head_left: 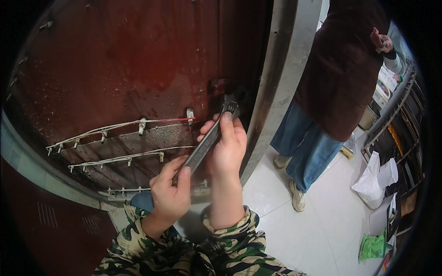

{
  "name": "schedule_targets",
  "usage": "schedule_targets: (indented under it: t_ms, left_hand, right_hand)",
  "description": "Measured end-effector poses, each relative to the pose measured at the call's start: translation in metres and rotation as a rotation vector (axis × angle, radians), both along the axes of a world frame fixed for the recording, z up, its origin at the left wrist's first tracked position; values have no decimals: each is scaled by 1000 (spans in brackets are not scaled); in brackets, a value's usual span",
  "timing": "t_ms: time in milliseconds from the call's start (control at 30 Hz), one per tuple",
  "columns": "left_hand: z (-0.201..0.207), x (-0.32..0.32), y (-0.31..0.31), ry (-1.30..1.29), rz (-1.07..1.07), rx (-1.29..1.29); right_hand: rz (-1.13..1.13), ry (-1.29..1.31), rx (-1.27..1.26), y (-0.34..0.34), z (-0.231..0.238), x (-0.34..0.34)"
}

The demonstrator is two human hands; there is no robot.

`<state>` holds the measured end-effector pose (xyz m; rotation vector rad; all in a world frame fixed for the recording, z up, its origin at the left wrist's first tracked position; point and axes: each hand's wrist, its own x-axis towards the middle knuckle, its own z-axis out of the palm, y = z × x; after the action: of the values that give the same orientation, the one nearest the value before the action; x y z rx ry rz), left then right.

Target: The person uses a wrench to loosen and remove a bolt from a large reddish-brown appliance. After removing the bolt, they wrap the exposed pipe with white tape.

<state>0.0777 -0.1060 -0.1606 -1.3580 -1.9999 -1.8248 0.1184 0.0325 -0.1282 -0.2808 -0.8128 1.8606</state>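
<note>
An adjustable wrench [202, 148] runs slantwise in front of the dark red panel [115, 55], its jaw end up and to the right. My left hand [170, 191] closes round the lower end of its handle. Higher up, my right hand [225, 147] grips it just below the head, thumb by the adjusting screw. The jaws lie in front of a dark fitting [224, 85] at the panel's right side; I cannot tell if they touch it. White wires [106, 129] link several pale terminal posts [142, 125] left of my hands, and one wire ends in a red stretch.
A grey metal frame post [281, 78] borders the panel on the right. Beyond it a person in a dark top and blue jeans [306, 142] stands on the tiled floor [294, 230]. White bags [370, 184], a green packet [373, 246] and a loaded rack [400, 133] are at far right.
</note>
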Motion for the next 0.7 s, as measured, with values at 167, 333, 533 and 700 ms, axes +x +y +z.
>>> schedule_targets:
  t_ms: [167, 333, 533, 700]
  left_hand:
    - [-8, -1, 6, -40, -3, -117]
    - [-21, 3, 10, -37, -2, -75]
    - [-17, -4, 4, 75, 2, -42]
    - [-6, -1, 3, 66, 6, -42]
  right_hand:
    - [-53, -104, -23, 1, 6, -2]
    - [-156, -138, -63, 8, 13, -7]
    - [-205, -52, -24, 7, 8, -16]
    - [-130, 45, 24, 9, 4, -12]
